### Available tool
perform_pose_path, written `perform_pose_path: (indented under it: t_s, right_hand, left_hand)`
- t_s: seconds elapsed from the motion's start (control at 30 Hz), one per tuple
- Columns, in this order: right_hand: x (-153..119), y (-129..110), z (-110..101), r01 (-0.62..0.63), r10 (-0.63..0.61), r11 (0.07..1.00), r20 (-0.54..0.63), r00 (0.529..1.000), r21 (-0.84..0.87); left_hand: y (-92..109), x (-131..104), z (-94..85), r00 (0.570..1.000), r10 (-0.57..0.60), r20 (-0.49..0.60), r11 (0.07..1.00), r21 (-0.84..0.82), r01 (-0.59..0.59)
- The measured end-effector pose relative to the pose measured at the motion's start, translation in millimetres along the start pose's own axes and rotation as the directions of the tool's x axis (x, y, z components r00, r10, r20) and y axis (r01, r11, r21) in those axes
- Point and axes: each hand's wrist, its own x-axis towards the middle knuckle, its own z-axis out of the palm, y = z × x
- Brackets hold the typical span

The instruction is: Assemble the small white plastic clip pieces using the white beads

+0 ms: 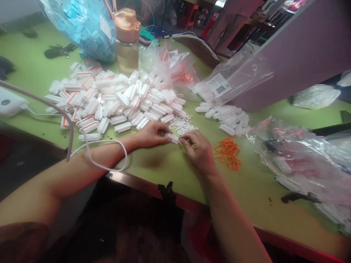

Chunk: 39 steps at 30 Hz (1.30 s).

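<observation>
A white plastic housing [172,138] lies between my two hands, just above the green tabletop. My left hand [154,134] pinches its left end between thumb and fingers. At the other end my right hand [196,148] has thumb and forefinger pressed together, close to the housing's tip; whether a small part sits in that pinch is too small to make out. Right behind the hands is a heap of tiny white pins [183,125]. A large pile of similar white housings [128,98], some with red-orange strips, spreads behind my left hand. Orange rectangular frames [228,153] lie right of my right hand.
Translucent white pieces [233,118] lie near a labelled clear bag [219,86]. At the back stand a bottle [127,44] and a bag of blue parts [85,29]. A white cable [123,155] loops over my left forearm. Plastic bags [304,164] cover the right side.
</observation>
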Motion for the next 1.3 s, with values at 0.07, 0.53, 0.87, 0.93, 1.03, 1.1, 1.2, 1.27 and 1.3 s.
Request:
perform_pose_path:
  t_s: [0.07, 0.53, 0.87, 0.93, 1.03, 1.1, 1.2, 1.27, 1.3]
  right_hand:
    - [-0.2, 0.0, 1.6, 0.043, -0.043, 0.996, -0.007, 0.999, -0.075]
    - [-6.4, -3.3, 4.0, 0.102, -0.108, 0.969, -0.015, 0.994, -0.226]
    - [-6.0, -3.4, 0.8, 0.012, -0.012, 1.000, 0.046, 0.999, -0.006]
    - [-4.0, 3.3, -6.2, -0.080, 0.079, 0.991, 0.007, 0.997, 0.110]
    - [-2.2, 20.9, -20.4, -0.280, 0.296, 0.948, -0.100, 0.950, 0.153]
    - [-2.4, 32.1, -27.1, -0.394, 0.399, 0.916, -0.089, 0.912, 0.075]
    - [-4.3, 39.7, -27.2, -0.435, 0.436, 0.900, 0.005, 0.900, -0.024]
    - [-5.7, 39.2, -22.4, -0.395, 0.396, 0.918, 0.025, 0.918, -0.044]
    - [-6.1, 38.2, -19.7, -0.370, 0.372, 0.927, 0.026, 0.928, -0.053]
  left_hand:
    - [-0.5, 0.1, 0.0, 1.000, 0.015, 0.007, 1.000, -0.003, -0.015]
    - [-3.9, 0.8, 1.3, 1.000, 0.007, -0.012, 0.998, -0.063, -0.008]
    - [0.3, -1.2, -0.3, 1.000, -0.003, -0.024, 1.000, -0.004, 0.003]
    - [0.5, -1.2, -0.9, 1.000, -0.015, -0.022, 1.000, 0.014, 0.016]
    - [1.4, -1.3, -1.9, 0.999, -0.037, -0.008, 0.999, 0.040, 0.037]
    - [2.6, -1.4, -2.2, 0.999, -0.038, -0.002, 0.998, 0.045, 0.038]
    - [3.6, -1.5, -1.8, 0.999, -0.032, -0.005, 0.998, 0.048, 0.032]
    - [2.8, -1.4, -1.3, 1.000, -0.026, -0.012, 0.999, 0.042, 0.026]
    - [2.1, -1.4, -1.0, 1.000, -0.021, -0.013, 0.999, 0.041, 0.021]
